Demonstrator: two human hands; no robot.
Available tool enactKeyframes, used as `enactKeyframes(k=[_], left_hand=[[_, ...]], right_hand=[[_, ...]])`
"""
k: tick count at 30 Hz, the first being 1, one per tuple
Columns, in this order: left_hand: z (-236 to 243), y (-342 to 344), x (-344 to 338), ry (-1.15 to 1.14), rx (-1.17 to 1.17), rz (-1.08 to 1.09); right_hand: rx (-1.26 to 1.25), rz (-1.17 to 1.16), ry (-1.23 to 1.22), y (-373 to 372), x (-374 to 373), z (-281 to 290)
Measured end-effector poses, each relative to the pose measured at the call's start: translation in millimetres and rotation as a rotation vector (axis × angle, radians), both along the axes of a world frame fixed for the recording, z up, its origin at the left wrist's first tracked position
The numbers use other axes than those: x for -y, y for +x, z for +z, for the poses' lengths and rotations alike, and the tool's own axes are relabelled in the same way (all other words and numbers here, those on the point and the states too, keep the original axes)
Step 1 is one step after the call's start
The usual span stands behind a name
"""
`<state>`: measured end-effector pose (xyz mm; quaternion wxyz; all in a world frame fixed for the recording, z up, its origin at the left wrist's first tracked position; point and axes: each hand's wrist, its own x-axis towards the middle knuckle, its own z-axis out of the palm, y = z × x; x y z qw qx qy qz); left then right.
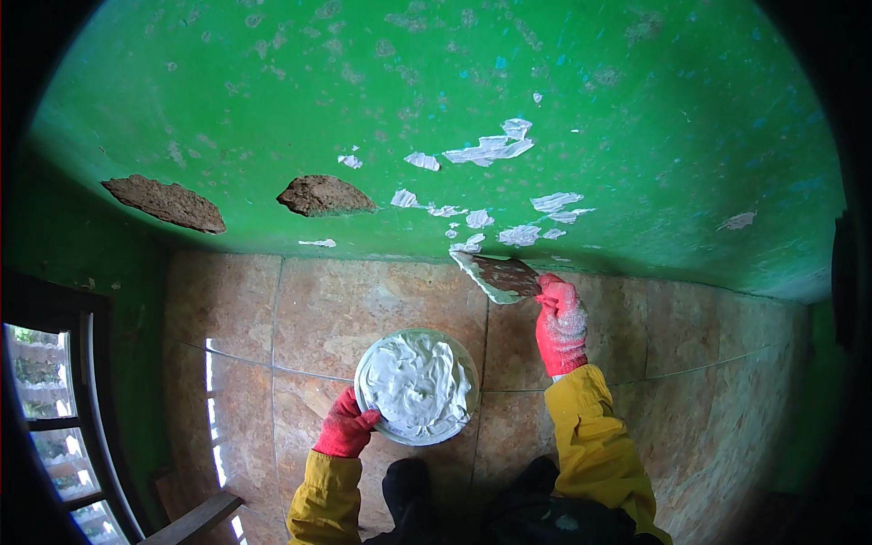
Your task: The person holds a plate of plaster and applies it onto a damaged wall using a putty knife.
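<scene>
My left hand (346,425), in a red glove, grips the rim of a round tub (361,386) full of white filler paste (420,386). The thumb lies over the tub's edge; the other fingers are mostly hidden beneath. In my red-gloved right hand (560,320) is a putty knife (501,272), closed in my fingers, with white paste along its blade edge. The blade's tip meets the low part of the green wall (654,182), beside a white smear (468,245). Several more white patches (490,150) of paste spread over the wall above.
Two rough brown holes (325,195) break the wall's paint at the left. Large tan tiles (354,309) cover the floor up to the wall. A dark-framed window (56,418) stands at the far left, near a wooden bar (195,520). My dark shoes (407,486) show at the bottom.
</scene>
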<state>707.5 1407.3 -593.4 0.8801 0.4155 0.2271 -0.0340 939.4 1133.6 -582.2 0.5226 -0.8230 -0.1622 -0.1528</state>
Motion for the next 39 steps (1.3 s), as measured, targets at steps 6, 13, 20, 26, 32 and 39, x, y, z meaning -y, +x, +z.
enactKeyframes(k=[6,13,20,26,32,39], left_hand=[[-1,-1,-2,0.018,0.016,0.001],[1,4,-1,0.04,0.029,-0.017],[3,5,-3,-0.017,0.035,-0.024],[4,7,-2,-0.036,0.047,-0.019],[-3,5,-4,-0.013,0.037,-0.02],[-2,6,-5,0.018,0.047,-0.007]], right_hand=[[-0.024,-0.043,0.043,5,-2,7],[-0.136,-0.058,-0.145,22,6,27],[-0.116,-0.095,-0.264,34,-6,43],[-0.071,-0.139,-0.363,28,-6,54],[-0.065,-0.169,-0.341,24,4,48],[-0.084,-0.055,-0.117,12,23,45]])
